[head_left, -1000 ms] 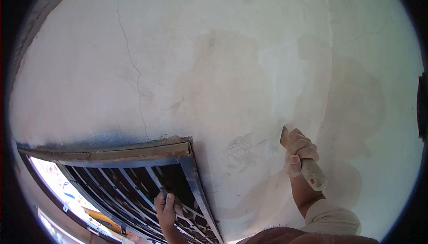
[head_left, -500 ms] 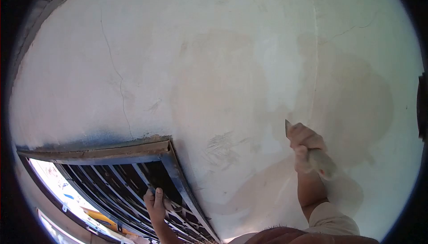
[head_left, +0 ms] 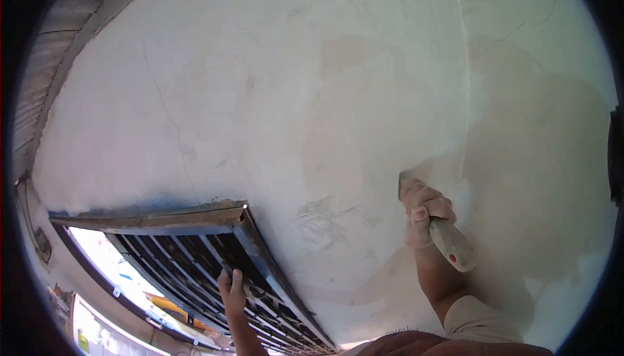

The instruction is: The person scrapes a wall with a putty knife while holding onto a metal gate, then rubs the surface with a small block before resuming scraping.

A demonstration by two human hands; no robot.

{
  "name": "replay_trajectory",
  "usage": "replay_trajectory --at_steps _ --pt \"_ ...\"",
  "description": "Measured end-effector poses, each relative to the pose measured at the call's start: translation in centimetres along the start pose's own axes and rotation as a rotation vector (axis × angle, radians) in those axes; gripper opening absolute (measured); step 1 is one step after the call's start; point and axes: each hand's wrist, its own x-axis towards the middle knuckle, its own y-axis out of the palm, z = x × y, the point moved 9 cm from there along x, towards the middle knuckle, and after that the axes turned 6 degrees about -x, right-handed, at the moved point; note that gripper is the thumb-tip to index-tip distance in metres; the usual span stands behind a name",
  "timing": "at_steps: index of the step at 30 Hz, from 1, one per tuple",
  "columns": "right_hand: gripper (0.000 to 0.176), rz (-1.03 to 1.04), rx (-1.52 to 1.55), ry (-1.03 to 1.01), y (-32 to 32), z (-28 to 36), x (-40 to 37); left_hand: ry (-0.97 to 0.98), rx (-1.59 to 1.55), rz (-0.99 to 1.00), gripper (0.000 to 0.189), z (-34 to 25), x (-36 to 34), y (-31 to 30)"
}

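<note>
My right hand (head_left: 427, 208) is wrapped round a putty knife (head_left: 453, 247). Its pale, worn handle with a red spot juts out below my fist, and a short metal blade shows above my fingers, close against the pale plastered wall (head_left: 364, 122). Down to the left, my left hand (head_left: 232, 289) has its fingers curled at the dark metal window grille (head_left: 195, 252), thumb pointing up; the grille bars hide part of the grip.
The window frame (head_left: 162, 218) projects from the lower left of the wall, its corner near my left arm. Thin cracks run down the plaster, and grey scuffs (head_left: 325, 219) mark it beside the window. Corrugated roofing (head_left: 58, 37) shows at the upper left.
The putty knife and my right hand have shifted slightly left and up along the wall. My left hand stays at the grille. The view has tilted, showing more roofing.
</note>
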Motion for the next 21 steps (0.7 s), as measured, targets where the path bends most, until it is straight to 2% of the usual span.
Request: replay_trajectory --at_steps 1,2,3,7,10,13,16,19,21 --pt "0.031 0.007 0.012 -0.029 -0.4 1.0 -0.2 0.135 0.016 0.021 0.023 -0.3 0.7 0.2" --pt "0.031 0.018 0.021 -0.067 -0.6 2.2 0.1 0.083 0.021 0.047 0.023 -0.4 0.3 0.3" --pt "0.03 0.042 0.099 -0.054 -0.6 4.2 0.8 0.121 0.015 0.02 0.023 0.1 0.5 -0.2" --pt "0.022 -0.193 0.13 -0.327 -3.0 6.7 -1.5 0.141 0.008 0.036 0.025 0.2 0.7 0.2" --pt "0.019 -0.125 -0.143 -0.197 -2.4 3.2 -1.0 0.113 0.055 -0.046 0.026 -0.3 0.1 0.2" --pt "0.021 -0.106 -0.085 -0.108 -1.8 0.1 -1.2 0.159 0.029 -0.018 0.027 -0.8 0.1 0.6" --pt "0.026 -0.156 -0.116 -0.171 -2.1 0.5 -0.8 0.161 0.018 -0.07 0.026 -1.3 -0.2 0.9" --pt "0.03 -0.057 -0.176 -0.199 -1.8 0.7 -1.1 0.227 0.049 -0.093 0.027 -1.1 0.1 0.7" --pt "0.03 -0.026 -0.197 -0.226 -1.2 1.0 -0.8 0.181 0.018 -0.094 0.027 -1.1 -0.1 0.6"
